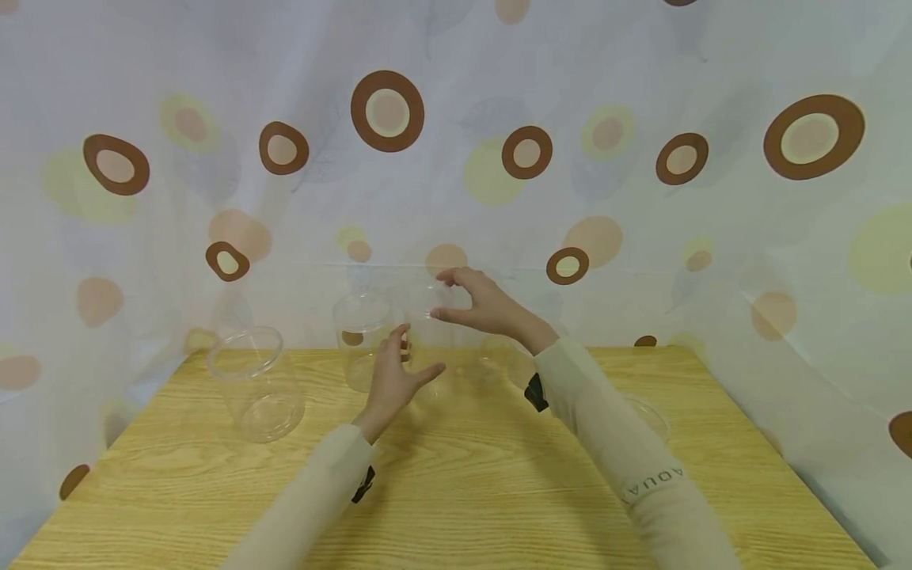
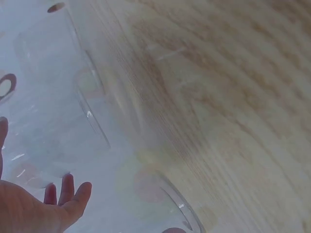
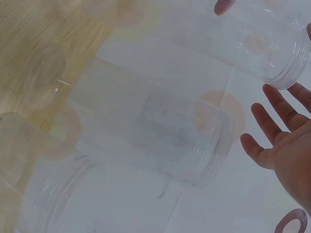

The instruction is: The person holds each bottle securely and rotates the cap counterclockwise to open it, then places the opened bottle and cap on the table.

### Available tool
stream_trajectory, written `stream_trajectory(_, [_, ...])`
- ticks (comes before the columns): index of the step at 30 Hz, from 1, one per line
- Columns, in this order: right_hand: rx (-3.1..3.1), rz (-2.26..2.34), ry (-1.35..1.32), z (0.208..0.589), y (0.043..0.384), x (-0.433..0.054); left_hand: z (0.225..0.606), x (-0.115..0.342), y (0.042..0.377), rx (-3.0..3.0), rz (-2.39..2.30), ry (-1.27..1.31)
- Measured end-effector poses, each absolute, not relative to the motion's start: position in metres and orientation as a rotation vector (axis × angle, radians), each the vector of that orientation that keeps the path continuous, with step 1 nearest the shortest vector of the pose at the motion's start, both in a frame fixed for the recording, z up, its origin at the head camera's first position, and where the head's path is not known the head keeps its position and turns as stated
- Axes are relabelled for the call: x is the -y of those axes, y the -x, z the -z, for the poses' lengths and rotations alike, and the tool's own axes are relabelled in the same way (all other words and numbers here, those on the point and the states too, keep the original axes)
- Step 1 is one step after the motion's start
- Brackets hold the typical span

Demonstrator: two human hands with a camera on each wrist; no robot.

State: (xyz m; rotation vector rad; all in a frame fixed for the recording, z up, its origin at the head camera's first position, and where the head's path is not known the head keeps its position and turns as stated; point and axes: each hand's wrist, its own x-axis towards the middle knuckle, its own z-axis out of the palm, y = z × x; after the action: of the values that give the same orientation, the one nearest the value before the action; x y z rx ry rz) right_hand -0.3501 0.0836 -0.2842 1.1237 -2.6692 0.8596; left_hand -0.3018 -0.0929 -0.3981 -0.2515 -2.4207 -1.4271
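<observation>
Near the middle of the table's far side, a clear plastic jar stands upright between my hands, its outline faint. My left hand curves round its lower part, fingers on the left and thumb in front. At the top, my right hand holds the rim between thumb and fingers. The right wrist view shows the fingertips at the rim of this jar. Just left of it stands a second clear jar. The left wrist view shows the left hand only partly; contact there is hard to make out.
A third clear jar stands farther left on the wooden table. More clear containers show faintly behind the right forearm. A round clear rim appears beside the right sleeve. A patterned curtain hangs behind the table.
</observation>
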Motion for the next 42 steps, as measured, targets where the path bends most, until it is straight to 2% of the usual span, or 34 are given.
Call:
stream_trajectory(20, [2.651, -1.203, -1.201, 0.302, 0.311, -0.105, 0.397, 0.102, 0.264, 2.525, 1.586, 0.571])
stream_trajectory(42, [2.572, -1.467, -1.172, 0.307, 0.288, -0.116, 0.398, 0.099, 0.255, 2.462, 1.860, 0.799])
